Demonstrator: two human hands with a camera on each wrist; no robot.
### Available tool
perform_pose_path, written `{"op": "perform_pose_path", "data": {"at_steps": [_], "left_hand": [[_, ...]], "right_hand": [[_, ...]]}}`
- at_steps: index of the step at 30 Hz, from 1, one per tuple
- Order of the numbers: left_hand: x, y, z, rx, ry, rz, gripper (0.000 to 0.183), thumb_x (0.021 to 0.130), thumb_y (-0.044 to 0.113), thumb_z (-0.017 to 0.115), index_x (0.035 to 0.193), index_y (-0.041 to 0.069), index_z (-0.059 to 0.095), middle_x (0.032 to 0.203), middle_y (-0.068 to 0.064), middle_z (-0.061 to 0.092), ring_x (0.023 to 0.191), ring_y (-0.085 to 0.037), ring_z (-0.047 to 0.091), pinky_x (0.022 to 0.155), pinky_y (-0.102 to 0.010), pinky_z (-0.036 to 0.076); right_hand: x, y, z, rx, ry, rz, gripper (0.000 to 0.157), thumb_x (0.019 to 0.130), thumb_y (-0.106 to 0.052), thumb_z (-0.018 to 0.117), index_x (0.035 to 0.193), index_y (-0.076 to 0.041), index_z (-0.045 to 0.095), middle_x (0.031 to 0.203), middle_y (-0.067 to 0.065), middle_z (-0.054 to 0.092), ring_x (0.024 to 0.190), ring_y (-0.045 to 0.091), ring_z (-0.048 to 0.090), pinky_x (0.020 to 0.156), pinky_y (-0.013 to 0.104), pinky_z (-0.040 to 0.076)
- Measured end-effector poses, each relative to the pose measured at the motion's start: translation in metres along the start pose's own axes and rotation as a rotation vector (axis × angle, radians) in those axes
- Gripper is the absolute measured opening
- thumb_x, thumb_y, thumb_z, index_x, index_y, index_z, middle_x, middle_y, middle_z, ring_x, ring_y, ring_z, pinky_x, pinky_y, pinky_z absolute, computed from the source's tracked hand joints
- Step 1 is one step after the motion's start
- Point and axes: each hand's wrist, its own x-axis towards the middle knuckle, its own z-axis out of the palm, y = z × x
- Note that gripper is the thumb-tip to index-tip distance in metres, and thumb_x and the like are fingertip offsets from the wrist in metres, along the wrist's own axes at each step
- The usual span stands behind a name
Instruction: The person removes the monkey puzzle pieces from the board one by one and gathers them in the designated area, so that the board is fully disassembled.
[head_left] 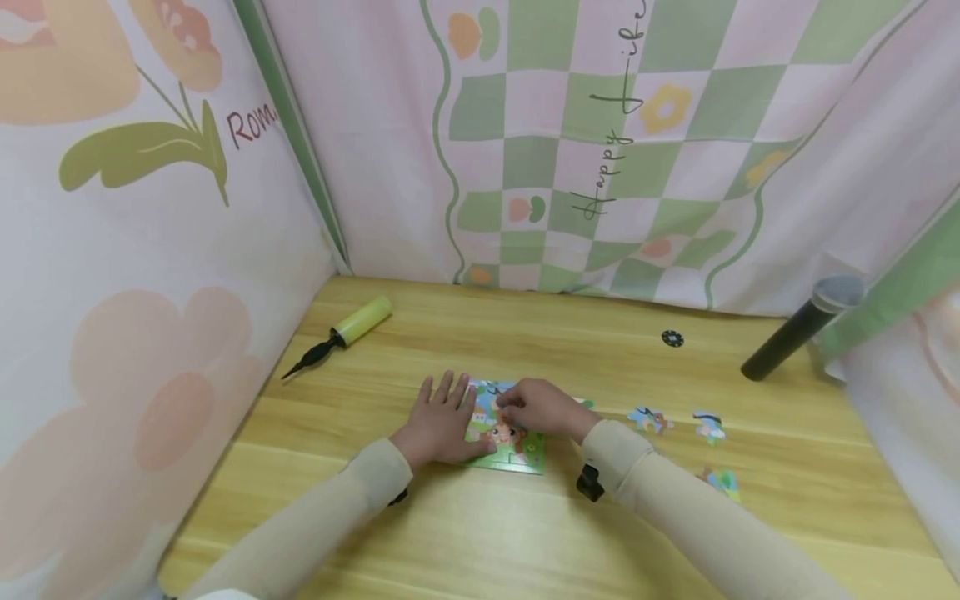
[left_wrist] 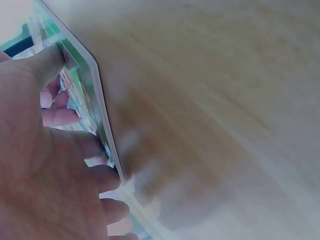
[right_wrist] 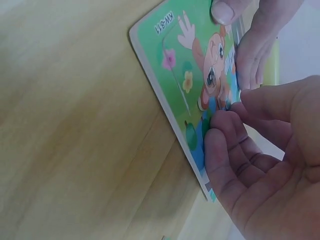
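A jigsaw puzzle (head_left: 529, 460) with a cartoon monkey on a green and blue ground lies flat on the wooden table. My left hand (head_left: 441, 423) rests on its left side with fingers spread, the thumb on the lower part of the picture. In the left wrist view, the thumb (left_wrist: 50, 62) lies over the board's edge. Over the upper middle of the picture, my right hand (head_left: 546, 407) has curled fingers and pinches a puzzle piece, mostly hidden by the fingertips. The right wrist view shows the monkey picture (right_wrist: 212, 75) beside the right hand (right_wrist: 265, 150).
Loose puzzle pieces lie to the right: one with brown on it (head_left: 651, 419), another (head_left: 709, 426), and one nearer the right forearm (head_left: 724, 482). A yellow-and-black hand pump (head_left: 362, 321) lies at back left. A black round disc (head_left: 672, 338) and a black cylinder (head_left: 787, 343) are at back right.
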Motion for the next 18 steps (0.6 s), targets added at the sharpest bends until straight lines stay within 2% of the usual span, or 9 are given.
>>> {"op": "perform_pose_path", "data": {"at_steps": [6,8,13,18], "left_hand": [[-0.002,0.003,-0.006,0.057,0.004,0.003,0.104,0.09,0.085,0.027,0.162,0.01,0.022,0.167,-0.013,0.008,0.152,-0.037,-0.003,0.118,-0.06,-0.001],[-0.003,0.004,-0.008,0.076,0.0,0.001,0.104,0.091,0.085,0.027,0.162,0.01,0.023,0.167,-0.013,0.008,0.152,-0.037,-0.003,0.118,-0.06,0.0],[-0.003,0.005,-0.011,0.098,-0.011,-0.003,0.103,0.091,0.084,0.027,0.162,0.01,0.023,0.167,-0.013,0.009,0.152,-0.037,-0.003,0.119,-0.06,0.0],[-0.004,0.005,-0.013,0.096,-0.017,-0.005,0.102,0.091,0.084,0.027,0.162,0.011,0.023,0.167,-0.013,0.01,0.152,-0.037,-0.002,0.119,-0.06,0.001]], "right_hand": [[0.0,0.001,0.001,-0.029,0.044,0.007,0.026,0.102,-0.014,0.062,0.123,-0.001,0.07,0.092,-0.001,0.072,0.071,0.013,0.065,0.089,0.044,0.054],[0.0,0.0,0.001,-0.044,0.057,0.012,0.026,0.102,-0.015,0.062,0.122,-0.003,0.071,0.098,-0.002,0.072,0.079,0.011,0.065,0.093,0.045,0.053],[-0.001,-0.002,0.0,-0.044,0.067,0.026,0.026,0.102,-0.016,0.062,0.123,-0.004,0.07,0.099,-0.003,0.072,0.09,0.012,0.066,0.093,0.044,0.053],[-0.002,-0.005,-0.001,-0.043,0.071,0.017,0.024,0.103,-0.014,0.06,0.122,-0.004,0.071,0.097,-0.002,0.072,0.087,0.012,0.066,0.091,0.044,0.054]]}}
